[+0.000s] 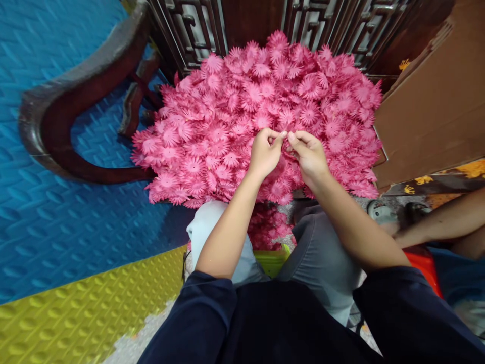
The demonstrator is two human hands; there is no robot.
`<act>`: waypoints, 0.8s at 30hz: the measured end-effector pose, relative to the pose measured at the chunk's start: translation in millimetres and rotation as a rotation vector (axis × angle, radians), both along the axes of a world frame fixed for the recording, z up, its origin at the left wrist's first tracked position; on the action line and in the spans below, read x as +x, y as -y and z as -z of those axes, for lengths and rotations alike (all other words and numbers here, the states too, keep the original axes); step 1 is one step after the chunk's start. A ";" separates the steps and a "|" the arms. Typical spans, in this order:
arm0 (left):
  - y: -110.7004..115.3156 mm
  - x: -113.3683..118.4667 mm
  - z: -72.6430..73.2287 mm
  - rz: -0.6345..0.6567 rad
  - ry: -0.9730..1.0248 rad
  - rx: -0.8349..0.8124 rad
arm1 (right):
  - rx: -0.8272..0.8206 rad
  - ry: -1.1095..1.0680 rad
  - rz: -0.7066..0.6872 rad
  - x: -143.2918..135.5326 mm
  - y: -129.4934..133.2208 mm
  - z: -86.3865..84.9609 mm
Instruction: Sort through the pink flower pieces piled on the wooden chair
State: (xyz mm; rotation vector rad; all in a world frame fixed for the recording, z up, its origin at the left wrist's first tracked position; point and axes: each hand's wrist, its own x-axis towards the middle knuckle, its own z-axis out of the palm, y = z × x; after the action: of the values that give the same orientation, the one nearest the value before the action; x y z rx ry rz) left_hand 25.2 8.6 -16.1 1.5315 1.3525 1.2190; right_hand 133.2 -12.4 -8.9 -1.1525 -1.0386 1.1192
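Note:
A broad heap of pink artificial flower heads (pixel 250 96), with thin pointed petals, spreads in front of my knees. Over the near middle of this heap, my left hand (pixel 266 153) is closed, thumb and forefinger pinched. My right hand (pixel 311 155) faces it in a similar pinch, the two sets of fingertips almost touching. Whatever lies between the fingertips is too small to make out against the pink behind. More pink flowers (pixel 269 222) show lower down, between my legs.
Left of the heap curves a dark wooden armrest (pixel 49 111), above a blue mat (pixel 30 217) and a yellow mat (pixel 94 303). Brown cardboard (pixel 432 111) leans at the right. Another person's arm (pixel 443 217) reaches in there, above a red stool (pixel 424 265). Lattice panels (pixel 189 30) stand behind.

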 end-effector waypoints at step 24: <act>1.8 -12.3 -8.2 -0.071 -0.169 0.241 | -0.179 -0.056 -0.270 3.5 -2.0 -10.0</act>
State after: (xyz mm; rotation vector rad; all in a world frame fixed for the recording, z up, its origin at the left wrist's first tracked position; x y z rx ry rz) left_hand 12.9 6.7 -7.9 1.8023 1.4190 1.3616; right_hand 136.7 -10.4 1.1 -1.1363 -1.0896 1.4740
